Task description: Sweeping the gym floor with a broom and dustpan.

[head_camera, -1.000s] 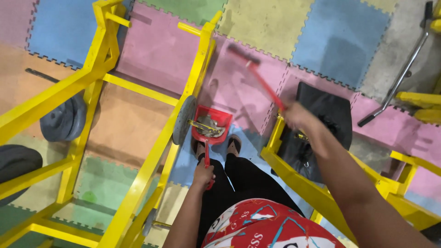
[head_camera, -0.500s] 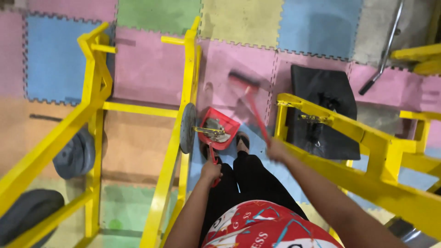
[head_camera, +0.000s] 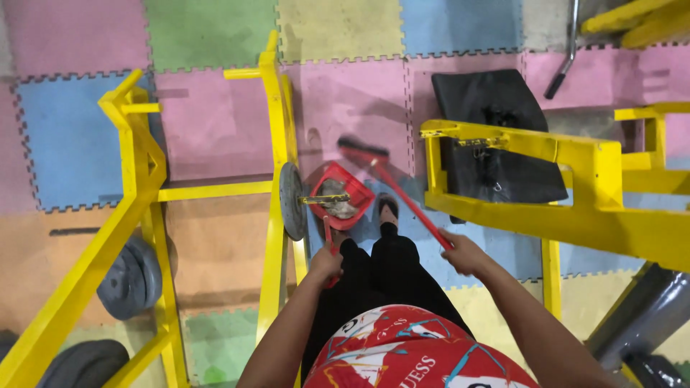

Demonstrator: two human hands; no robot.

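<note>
– What do the hands hold?
– The left hand (head_camera: 325,264) has its fingers clamped on the red dustpan (head_camera: 341,192) handle; the right hand (head_camera: 463,253) grips the red broom (head_camera: 402,194) handle.
– Where's the dustpan?
– On the floor mat (head_camera: 352,108) by the feet, holding debris, beside the yellow frame (head_camera: 273,187). The broom's bristles rest just beyond it.

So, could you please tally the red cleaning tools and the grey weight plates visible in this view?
Red dustpan, held by the left hand: 1
Red-handled broom, held by the right hand: 1
Grey weight plates, one on the yellow frame, two leaning, one at the bottom edge: 4
Total: 6
</note>
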